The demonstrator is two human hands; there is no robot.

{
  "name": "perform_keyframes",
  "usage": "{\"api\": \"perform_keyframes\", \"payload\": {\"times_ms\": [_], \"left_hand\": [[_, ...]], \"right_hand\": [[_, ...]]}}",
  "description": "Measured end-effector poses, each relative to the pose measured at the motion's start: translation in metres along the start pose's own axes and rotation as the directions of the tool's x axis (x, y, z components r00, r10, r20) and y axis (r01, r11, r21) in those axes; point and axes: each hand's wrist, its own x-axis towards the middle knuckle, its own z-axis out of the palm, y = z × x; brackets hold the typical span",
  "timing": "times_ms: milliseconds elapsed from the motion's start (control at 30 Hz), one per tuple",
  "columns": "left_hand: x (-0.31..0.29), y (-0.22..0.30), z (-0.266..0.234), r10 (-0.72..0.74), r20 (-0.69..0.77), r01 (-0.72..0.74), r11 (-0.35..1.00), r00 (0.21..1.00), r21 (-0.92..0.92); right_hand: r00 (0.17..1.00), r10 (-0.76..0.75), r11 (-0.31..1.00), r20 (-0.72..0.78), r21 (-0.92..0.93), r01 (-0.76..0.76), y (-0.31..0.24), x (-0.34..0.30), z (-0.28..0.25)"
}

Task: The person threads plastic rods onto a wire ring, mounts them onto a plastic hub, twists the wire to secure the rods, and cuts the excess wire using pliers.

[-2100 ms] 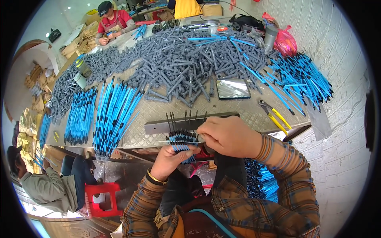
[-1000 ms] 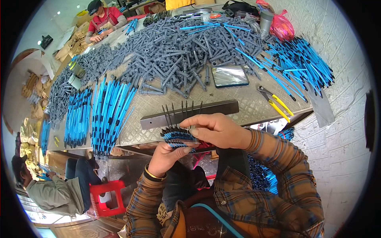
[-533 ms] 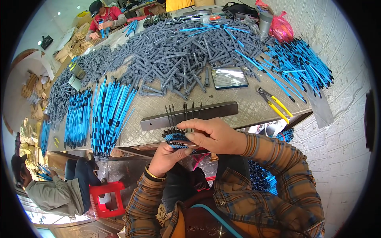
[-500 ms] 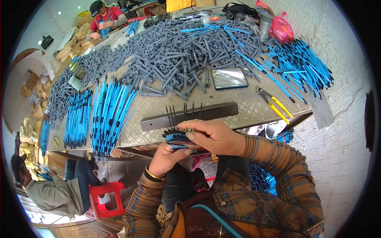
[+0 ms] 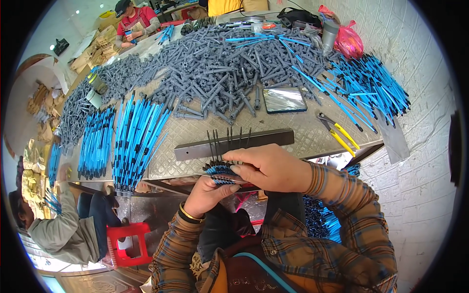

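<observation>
Just in front of the table edge, my left hand [image 5: 209,196] is closed around a bundle of thin blue rods with black ends [image 5: 219,170], which point up and away from me. Several slim black tips [image 5: 214,141] stand higher than the others. Over the right side of the bundle, my right hand [image 5: 268,168] has its thumb and index finger closed on the rod ends. What exactly sits between those fingertips is hidden. Behind the bundle lies a dark metal bar [image 5: 234,145] on the table.
Grey plastic tubes [image 5: 195,73] are heaped across the table. Blue rods lie in bundles at left [image 5: 137,146] and in a pile at right [image 5: 373,88]. A shiny rectangular tray [image 5: 284,99] and yellow-handled pliers [image 5: 339,134] lie nearer. Two people sit at left and far back.
My hands keep nearly the same hold on the bundle. The person at left has raised an arm toward the table. At the back, the other person's hands and blue rods have shifted.
</observation>
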Motion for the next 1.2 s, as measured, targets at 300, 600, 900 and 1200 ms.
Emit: {"api": "perform_keyframes", "payload": {"times_ms": [300, 600, 900, 1200], "left_hand": [[0.000, 0.001, 0.000, -0.035, 0.030, 0.034, 0.998, 0.999, 0.053], [0.004, 0.004, -0.003, -0.084, 0.109, 0.074, 0.993, 0.990, 0.093], [-0.002, 0.009, 0.003, -0.097, 0.083, 0.087, 0.989, 0.992, 0.120], [0.003, 0.010, -0.005, -0.098, 0.116, 0.086, 0.991, 0.988, 0.104]], "right_hand": [[0.998, 0.007, 0.980, -0.058, 0.199, 0.004, 0.011, -0.001, 0.009], [0.991, -0.132, 0.987, 0.031, -0.085, 0.135, 0.001, 0.011, -0.010], [0.986, -0.142, 0.953, 0.093, -0.255, 0.161, -0.006, 0.012, -0.012], [0.987, -0.158, 0.975, 0.026, -0.156, 0.160, -0.004, 0.021, -0.004]]}}
